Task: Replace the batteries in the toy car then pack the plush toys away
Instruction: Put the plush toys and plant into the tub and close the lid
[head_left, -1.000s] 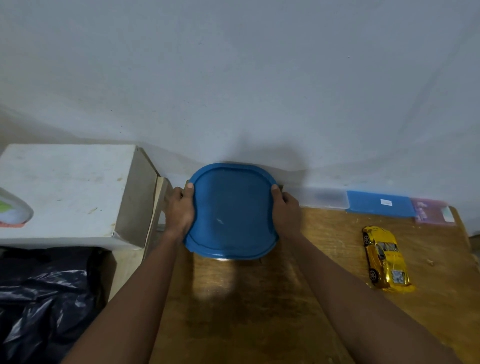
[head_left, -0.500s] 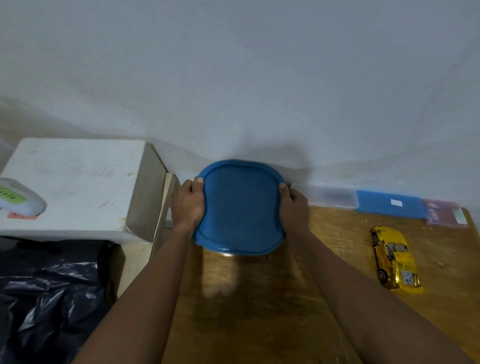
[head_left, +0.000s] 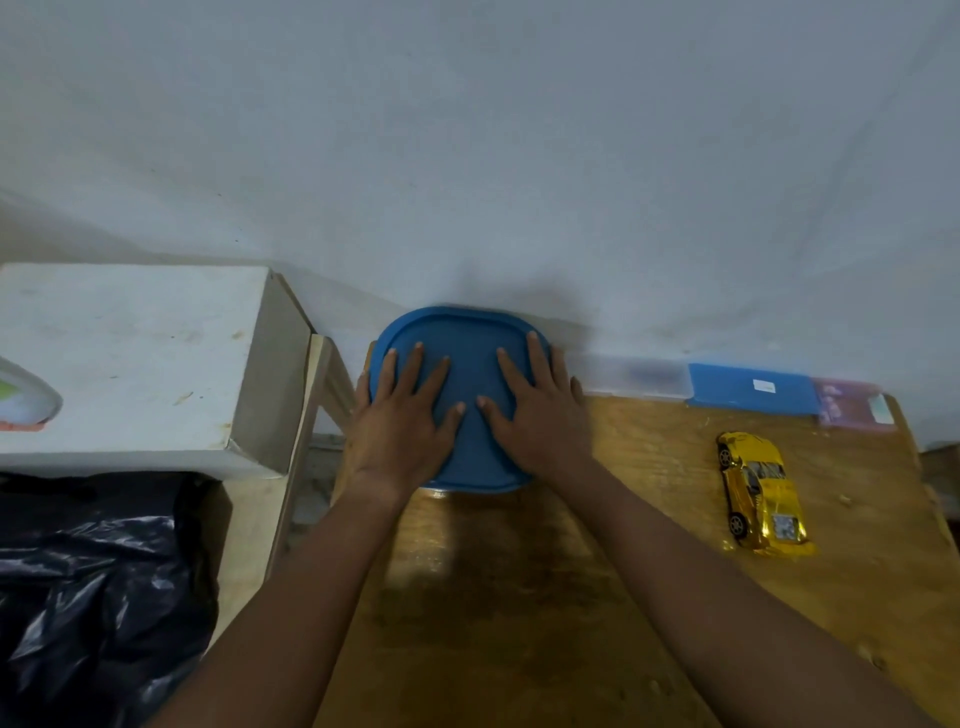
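Left hand (head_left: 402, 421) and right hand (head_left: 540, 415) are both flat, fingers straight and spread, pressing on a smooth blue plastic lid (head_left: 470, 353). It's a rounded square with a raised rim, up against the wall. The shiny metallic-yellow toy car (head_left: 758, 491) sits well off to the right on the scuffed wooden table (head_left: 519, 597).

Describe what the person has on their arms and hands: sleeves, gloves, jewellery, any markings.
Nothing is worn on either side. The left hand and right hand are bare, with no gloves or rings, and the nails look short and unpainted. The left forearm and right forearm show no sleeve, watch, bracelet or markings down to the picture's bottom edge.
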